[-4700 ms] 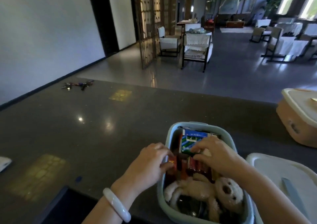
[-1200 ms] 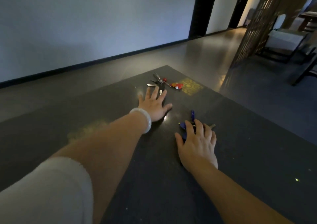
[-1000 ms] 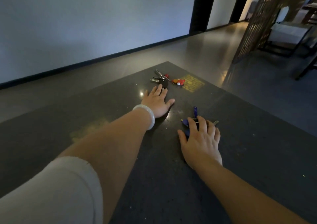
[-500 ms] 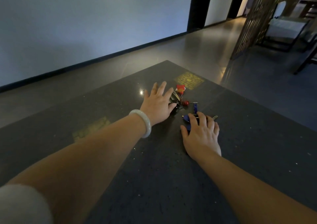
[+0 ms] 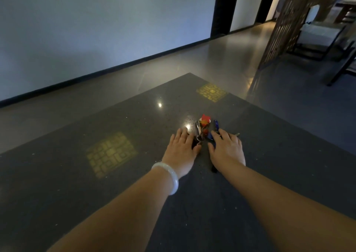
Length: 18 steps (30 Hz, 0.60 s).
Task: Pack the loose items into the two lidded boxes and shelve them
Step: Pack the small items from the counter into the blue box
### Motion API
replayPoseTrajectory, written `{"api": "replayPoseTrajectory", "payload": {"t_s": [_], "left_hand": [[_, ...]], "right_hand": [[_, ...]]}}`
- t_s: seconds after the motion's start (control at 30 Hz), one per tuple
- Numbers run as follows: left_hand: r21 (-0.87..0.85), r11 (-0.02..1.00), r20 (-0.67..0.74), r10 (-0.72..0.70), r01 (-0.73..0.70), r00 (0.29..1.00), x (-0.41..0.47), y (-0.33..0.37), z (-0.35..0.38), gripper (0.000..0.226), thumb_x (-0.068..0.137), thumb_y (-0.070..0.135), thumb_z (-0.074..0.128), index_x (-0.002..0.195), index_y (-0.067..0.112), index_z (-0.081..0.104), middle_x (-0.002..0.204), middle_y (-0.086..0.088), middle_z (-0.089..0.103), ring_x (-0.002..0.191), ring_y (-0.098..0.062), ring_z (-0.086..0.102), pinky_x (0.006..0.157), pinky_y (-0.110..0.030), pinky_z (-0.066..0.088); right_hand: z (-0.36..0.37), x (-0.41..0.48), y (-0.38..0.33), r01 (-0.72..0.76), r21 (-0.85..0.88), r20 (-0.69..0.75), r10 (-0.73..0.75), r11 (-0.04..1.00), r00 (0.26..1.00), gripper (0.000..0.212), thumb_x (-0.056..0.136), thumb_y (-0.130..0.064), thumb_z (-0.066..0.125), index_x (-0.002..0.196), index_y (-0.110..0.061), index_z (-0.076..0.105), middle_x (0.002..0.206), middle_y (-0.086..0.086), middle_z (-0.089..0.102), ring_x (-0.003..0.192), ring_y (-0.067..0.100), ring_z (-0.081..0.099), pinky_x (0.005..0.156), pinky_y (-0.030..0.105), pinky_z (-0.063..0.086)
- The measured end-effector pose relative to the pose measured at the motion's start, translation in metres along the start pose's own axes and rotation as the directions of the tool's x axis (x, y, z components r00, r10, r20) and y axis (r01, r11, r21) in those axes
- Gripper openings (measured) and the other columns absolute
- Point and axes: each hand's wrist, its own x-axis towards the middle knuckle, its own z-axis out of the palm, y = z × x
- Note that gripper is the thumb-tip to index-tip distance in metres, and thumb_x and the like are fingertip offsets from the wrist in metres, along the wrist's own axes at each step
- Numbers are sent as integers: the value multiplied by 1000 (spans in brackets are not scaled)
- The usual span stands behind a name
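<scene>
On a dark speckled countertop, near its far corner: two bunches of keys lying close together between a person's bare hands. Left hand, with a pale bangle at the wrist, palm down on the stone, fingers straight and relaxed, gripping nothing, thumb side touching a dark fob of the red-charm key bunch. Right hand also palm down, fingers loosely spread over the blue-tagged key bunch, resting on it rather than curling round it. Most of that bunch hidden under the fingers, with only the blue tag ahead of them and one key tip to the right showing. Any lettering on the charm, tag or fob too small and dim to read; number of keys in either bunch impossible to tell. Two yellowish lattice-patterned light patches on the stone, one left of the left hand, the other beyond the keys toward the corner. Keys well back from both far counter edges. Beyond them, polished floor, a pale wall with a dark skirting, a carved lattice screen and a dark-framed chair partly cut off at the right margin. Both forearms cropped by the lower border.
</scene>
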Motion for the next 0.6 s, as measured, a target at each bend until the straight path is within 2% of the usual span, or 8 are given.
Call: {"api": "replayPoseTrajectory", "payload": {"t_s": [0.1,0.2,0.27,0.33,0.4,0.5,0.6], "left_hand": [[-2,1000,-24,-10,10,1000,-41,8,6,55,104,45,23,153,19,20,164,-5,2,150,-21,-7,122,-39,0],[-45,999,-53,-23,21,998,-84,21,10,50,105,38,28,151,19,25,164,-5,7,151,-21,-4,123,-37,4],[-87,996,-97,-1,-7,995,-117,33,9,44,104,32,38,147,22,33,161,-3,18,150,-22,7,122,-35,14],[-85,995,-150,30,-43,988,-150,45,4,39,99,32,50,137,24,43,146,0,35,139,-21,27,114,-33,28],[-76,995,-122,55,-65,991,-177,53,-2,37,95,31,56,130,23,45,130,1,40,123,-18,37,104,-30,36],[-171,983,-10,59,-60,998,-210,61,-12,32,95,21,58,124,21,46,120,1,43,112,-17,48,93,-30,45],[-246,968,26,55,-47,998,-232,68,-22,25,95,16,57,116,22,44,114,0,49,101,-16,57,87,-31,50]], "right_hand": [[-16,-34,2,28,-40,73,-25,999,997,50,100,-41,40,147,-29,32,153,-2,31,134,26,34,114,40,27],[-27,-91,9,27,-38,82,-24,999,996,42,99,-37,42,141,-32,40,141,-3,39,125,24,37,107,39,31],[-33,-127,17,3,-33,105,1,999,994,38,98,-38,45,136,-35,43,134,-3,39,121,23,36,103,39,31],[-43,-157,26,-36,-6,143,36,999,989,36,96,-38,50,132,-39,46,130,-3,39,120,22,37,102,40,30],[-53,-183,34,-76,39,220,66,996,973,37,93,-37,56,130,-41,48,127,-2,41,119,22,39,103,42,30],[-64,-223,43,-172,142,305,122,975,944,34,89,-32,64,121,-40,56,118,-2,43,115,22,48,102,41,37],[-79,-259,51,-259,303,307,163,917,938,28,85,-23,71,109,-33,62,110,-2,46,101,18,54,85,28,48]]}}
